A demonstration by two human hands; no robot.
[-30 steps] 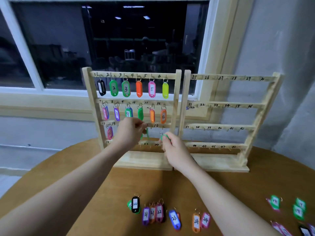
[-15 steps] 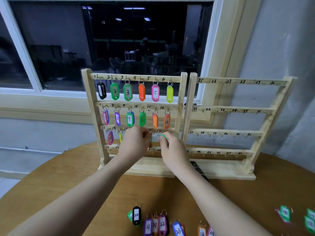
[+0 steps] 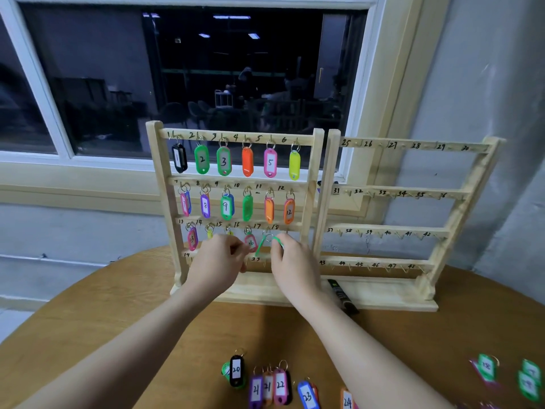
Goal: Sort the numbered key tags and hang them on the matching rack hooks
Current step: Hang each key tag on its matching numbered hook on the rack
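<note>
a: starting at the left, the left rack (image 3: 233, 208) has its top two rows filled, tags 1 to 12, and row three holds the pink tag 13 (image 3: 192, 238) and two yellow ones half hidden behind the left hand (image 3: 216, 258).

b: what is that hand doing?

a: its fingers are curled, tips pinched near the red tag 16 (image 3: 251, 242); whether it actually grips that tag i cannot tell. just beside it the right hand (image 3: 292, 265) pinches the green tag (image 3: 267, 242), whose ring sits up by the hook under 17.

b: so the risk?

a: i'd judge the ring may miss the small hook and the tag drop to the desk (image 3: 118, 320), since the hand blocks the view of the hook. the number on the green tag is turned away, so a wrong hook is possible too. a knock from either hand could also unseat tag 16.

b: and further right?

a: the right rack (image 3: 392, 231), 25 to 48, has bare hooks. on the desk near the front lie the black tag 20 (image 3: 236, 370), then 21, 22, 23, 24, and blurred green tags at the far right.
</note>
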